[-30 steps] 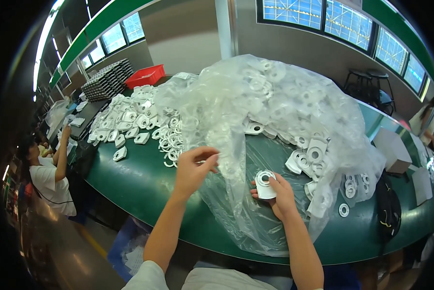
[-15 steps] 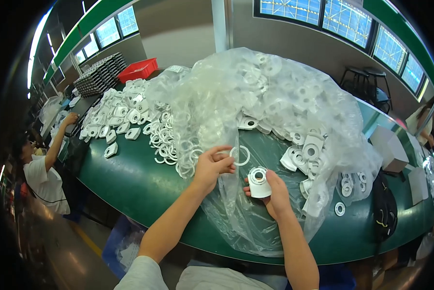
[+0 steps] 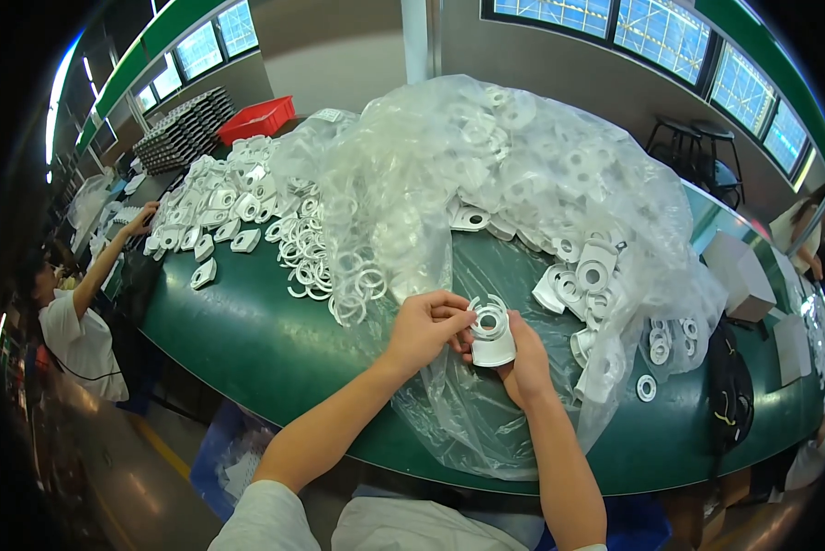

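My right hand [image 3: 526, 364] is wrapped round a white plastic housing [image 3: 494, 352] with a round collar and a dark hole, tilted up toward me. Between the thumb and fingers of my left hand [image 3: 430, 328] is a thin white open ring [image 3: 489, 302], held at the collar's upper rim. Whether the ring is seated on the collar I cannot tell. Left of my left hand lies a heap of similar white rings [image 3: 313, 260]. Right of my right hand, loose white housings [image 3: 593, 273] spill out of a big clear plastic bag [image 3: 523, 147].
More housings [image 3: 212, 207] cover the green table [image 3: 238, 340] at the left, near a red bin [image 3: 258, 119] and stacked trays [image 3: 185, 129]. A co-worker [image 3: 80, 331] reaches in there. A single round part [image 3: 646, 387], a black bag [image 3: 730, 395] and white boxes [image 3: 740, 275] are at the right.
My left hand has brought the ring right and down, from beside the housing onto its collar. The right hand keeps its grip on the housing, nearly in place.
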`<state>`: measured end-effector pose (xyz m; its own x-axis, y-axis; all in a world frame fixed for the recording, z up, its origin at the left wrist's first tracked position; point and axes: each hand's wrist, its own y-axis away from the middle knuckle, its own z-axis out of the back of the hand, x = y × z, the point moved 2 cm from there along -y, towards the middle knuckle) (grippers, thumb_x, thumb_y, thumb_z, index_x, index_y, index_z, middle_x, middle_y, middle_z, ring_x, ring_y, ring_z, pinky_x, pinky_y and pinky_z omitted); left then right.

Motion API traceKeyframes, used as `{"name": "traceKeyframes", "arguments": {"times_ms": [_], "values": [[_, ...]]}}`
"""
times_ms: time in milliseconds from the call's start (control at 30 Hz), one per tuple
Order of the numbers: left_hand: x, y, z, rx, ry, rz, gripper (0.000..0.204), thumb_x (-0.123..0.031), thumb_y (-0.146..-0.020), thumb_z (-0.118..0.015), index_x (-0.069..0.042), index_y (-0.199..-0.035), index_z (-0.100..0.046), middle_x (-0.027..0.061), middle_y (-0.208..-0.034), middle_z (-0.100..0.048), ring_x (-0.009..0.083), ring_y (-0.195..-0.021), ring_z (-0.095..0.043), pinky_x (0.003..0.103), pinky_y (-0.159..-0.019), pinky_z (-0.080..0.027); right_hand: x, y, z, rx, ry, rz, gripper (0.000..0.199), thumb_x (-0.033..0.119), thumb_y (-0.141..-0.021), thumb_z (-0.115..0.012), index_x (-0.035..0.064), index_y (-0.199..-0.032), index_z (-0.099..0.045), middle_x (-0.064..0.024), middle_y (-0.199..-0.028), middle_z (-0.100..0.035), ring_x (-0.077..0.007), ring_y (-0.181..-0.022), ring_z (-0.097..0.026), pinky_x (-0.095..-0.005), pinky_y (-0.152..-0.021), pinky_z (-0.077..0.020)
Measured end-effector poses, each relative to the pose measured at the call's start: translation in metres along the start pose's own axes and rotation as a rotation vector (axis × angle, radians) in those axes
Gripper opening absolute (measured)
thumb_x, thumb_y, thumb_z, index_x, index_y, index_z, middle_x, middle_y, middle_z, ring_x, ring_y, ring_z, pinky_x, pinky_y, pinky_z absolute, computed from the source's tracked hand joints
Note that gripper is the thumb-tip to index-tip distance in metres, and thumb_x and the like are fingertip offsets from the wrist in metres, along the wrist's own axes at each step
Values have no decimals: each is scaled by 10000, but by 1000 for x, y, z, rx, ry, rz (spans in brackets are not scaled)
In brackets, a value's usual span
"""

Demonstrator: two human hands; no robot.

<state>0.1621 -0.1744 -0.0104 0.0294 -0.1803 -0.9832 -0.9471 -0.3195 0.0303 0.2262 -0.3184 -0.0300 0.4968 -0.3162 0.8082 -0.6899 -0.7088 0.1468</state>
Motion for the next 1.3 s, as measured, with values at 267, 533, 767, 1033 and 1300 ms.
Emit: {"name": "traceKeyframes", "arguments": {"times_ms": [267,533,767,1033,1300], "values": [[3,3,-4,4,-106,-10,181,-79,-838,-652,61,-946,-614,73,-737,-655,88,-586,-607,195,-483,-449,3,3,-4,36,4,31,315,193,-964,-393,-27,-1172,-479,-132,-994,-608,-217,-819,-635,-338,-721,-553],[-3,4,0,-136,-538,-293,149,-86,-781,-695,-10,-907,-668,41,-832,-657,81,-716,-613,222,-601,-473,0,2,-3,78,73,73,402,-40,-857,-459,-25,-1256,-408,-172,-1094,-584,-278,-884,-651,-370,-770,-560],[-6,0,7,-140,-446,-232,145,-82,-774,-691,-16,-903,-681,37,-864,-655,86,-781,-607,232,-653,-478,2,3,-3,98,119,124,467,-61,-834,-441,-22,-1293,-362,-194,-1112,-575,-325,-898,-652,-401,-800,-556],[-2,-3,11,-7,-323,-143,158,-113,-839,-645,12,-932,-672,17,-795,-647,56,-655,-548,202,-573,-429,0,5,-4,146,219,161,411,-36,-849,-430,-15,-1256,-378,-192,-1110,-576,-274,-878,-651,-374,-742,-554],[-1,1,5,16,-153,-108,153,-116,-873,-618,21,-926,-656,20,-758,-635,57,-640,-555,194,-548,-421,2,8,-11,154,251,116,326,6,-869,-425,3,-1194,-404,-170,-1054,-584,-228,-814,-637,-322,-642,-538]]}}
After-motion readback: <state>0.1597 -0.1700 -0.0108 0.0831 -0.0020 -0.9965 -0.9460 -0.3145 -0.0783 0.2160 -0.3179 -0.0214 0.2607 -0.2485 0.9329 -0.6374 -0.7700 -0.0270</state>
